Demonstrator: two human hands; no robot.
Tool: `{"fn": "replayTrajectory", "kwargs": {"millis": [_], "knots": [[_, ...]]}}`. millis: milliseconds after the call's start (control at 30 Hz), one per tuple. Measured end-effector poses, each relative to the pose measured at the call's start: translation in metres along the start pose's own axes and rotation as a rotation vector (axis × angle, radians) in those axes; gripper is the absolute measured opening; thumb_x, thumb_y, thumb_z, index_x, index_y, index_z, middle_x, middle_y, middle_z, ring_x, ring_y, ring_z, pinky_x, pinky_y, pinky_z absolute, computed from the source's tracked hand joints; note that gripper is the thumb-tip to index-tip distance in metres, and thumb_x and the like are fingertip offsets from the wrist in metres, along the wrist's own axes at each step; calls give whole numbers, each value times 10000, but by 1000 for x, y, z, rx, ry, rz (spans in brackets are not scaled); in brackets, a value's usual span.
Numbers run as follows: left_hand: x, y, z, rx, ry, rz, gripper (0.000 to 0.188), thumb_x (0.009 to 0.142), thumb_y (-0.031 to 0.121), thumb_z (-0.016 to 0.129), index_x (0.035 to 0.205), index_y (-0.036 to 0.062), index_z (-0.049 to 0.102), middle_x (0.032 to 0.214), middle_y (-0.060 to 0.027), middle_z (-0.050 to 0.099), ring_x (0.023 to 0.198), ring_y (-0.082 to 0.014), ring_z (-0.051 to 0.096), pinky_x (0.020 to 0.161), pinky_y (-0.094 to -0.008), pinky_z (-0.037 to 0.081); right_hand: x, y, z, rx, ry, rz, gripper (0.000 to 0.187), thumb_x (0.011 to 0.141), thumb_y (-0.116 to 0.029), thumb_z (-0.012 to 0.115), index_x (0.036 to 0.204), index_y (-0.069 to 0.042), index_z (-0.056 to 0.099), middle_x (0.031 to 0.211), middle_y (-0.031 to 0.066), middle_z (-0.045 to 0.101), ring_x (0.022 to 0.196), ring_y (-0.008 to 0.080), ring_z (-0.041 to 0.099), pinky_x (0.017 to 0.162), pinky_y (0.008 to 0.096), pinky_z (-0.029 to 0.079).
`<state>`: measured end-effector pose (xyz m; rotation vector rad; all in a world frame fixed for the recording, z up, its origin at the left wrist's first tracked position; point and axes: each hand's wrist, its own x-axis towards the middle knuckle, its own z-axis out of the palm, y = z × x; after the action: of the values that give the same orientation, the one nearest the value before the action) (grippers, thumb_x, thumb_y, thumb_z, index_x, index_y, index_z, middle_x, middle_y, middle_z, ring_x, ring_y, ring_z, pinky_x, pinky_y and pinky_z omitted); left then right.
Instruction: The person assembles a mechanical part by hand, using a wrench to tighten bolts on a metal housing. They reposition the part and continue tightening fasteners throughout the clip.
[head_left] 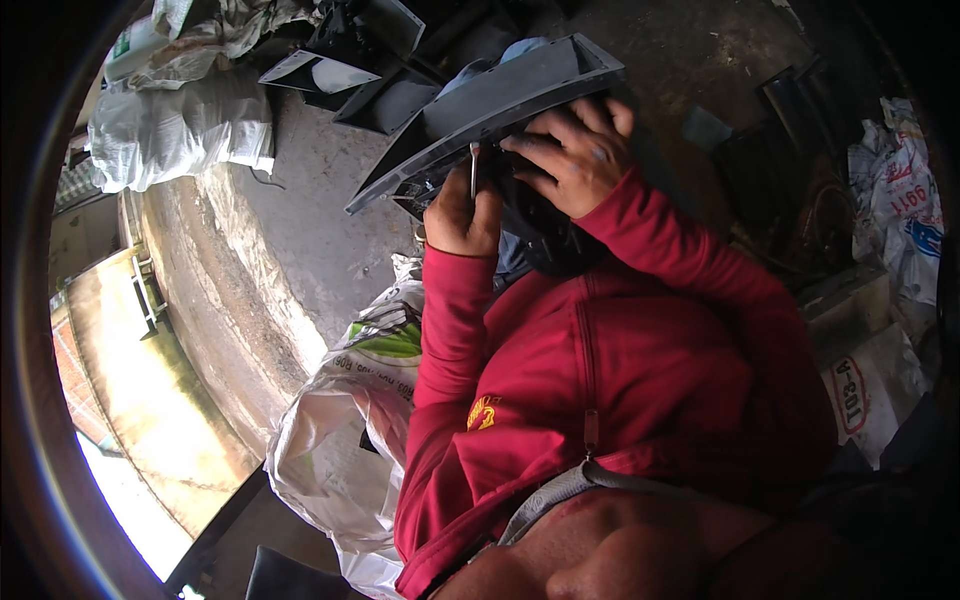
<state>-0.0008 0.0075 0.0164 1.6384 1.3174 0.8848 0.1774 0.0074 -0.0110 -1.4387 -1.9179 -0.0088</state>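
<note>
Across my lap, tilted up to the right, lies a long dark grey trough-shaped panel with a raised rim and small holes. My left hand is closed around a slim silver tool that looks like a wrench. The tool's rounded tip meets the panel's near edge. My right hand is bent over the same edge farther right, its fingers curled against the panel; the fingertips are partly hidden. Beneath the hands, a black bundle rests against my lap.
More dark angular panels lie beyond the panel. A stack of white sacks stands at the far left. An open white bag sits beside my left arm. To the right are dark parts and printed sacks.
</note>
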Motion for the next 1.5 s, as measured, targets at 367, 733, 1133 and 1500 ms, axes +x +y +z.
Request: {"fn": "replayTrajectory", "kwargs": {"millis": [367, 733, 1133, 1500], "knots": [[-1, -23, 4, -76, -27, 65, 366, 865, 66, 569, 1228, 18, 567, 905, -96, 668, 780, -130, 634, 727, -270, 506, -1, 2, -1, -25, -48, 27, 455, 618, -302, 835, 1053, -294, 700, 1053, -97, 625, 1128, 195, 521, 960, 445, 275], [1, -19, 2, 51, -23, 100, 368, 857, 108, 581, 1219, 49, 549, 840, -138, 674, 739, -219, 691, 688, -313, 527, 0, 2, -1, -24, -46, 17, 436, 630, -313, 829, 1045, -288, 697, 1055, -75, 628, 1134, 209, 523, 942, 447, 281], [-2, -11, 8, 247, 35, 172, 432, 842, 158, 599, 1268, 108, 544, 914, -194, 690, 758, -377, 690, 637, -415, 547, 1, 2, -4, -44, -56, 22, 401, 636, -326, 816, 1019, -289, 705, 997, -96, 623, 1080, 190, 531, 934, 440, 294], [-2, -17, 1, 469, 22, 230, 441, 841, 157, 591, 1279, 133, 558, 875, -182, 701, 674, -372, 684, 579, -435, 545, 1, 2, 0, -31, -31, 3, 358, 659, -318, 791, 1002, -251, 714, 1015, -64, 612, 1034, 193, 507, 933, 457, 299]]}}
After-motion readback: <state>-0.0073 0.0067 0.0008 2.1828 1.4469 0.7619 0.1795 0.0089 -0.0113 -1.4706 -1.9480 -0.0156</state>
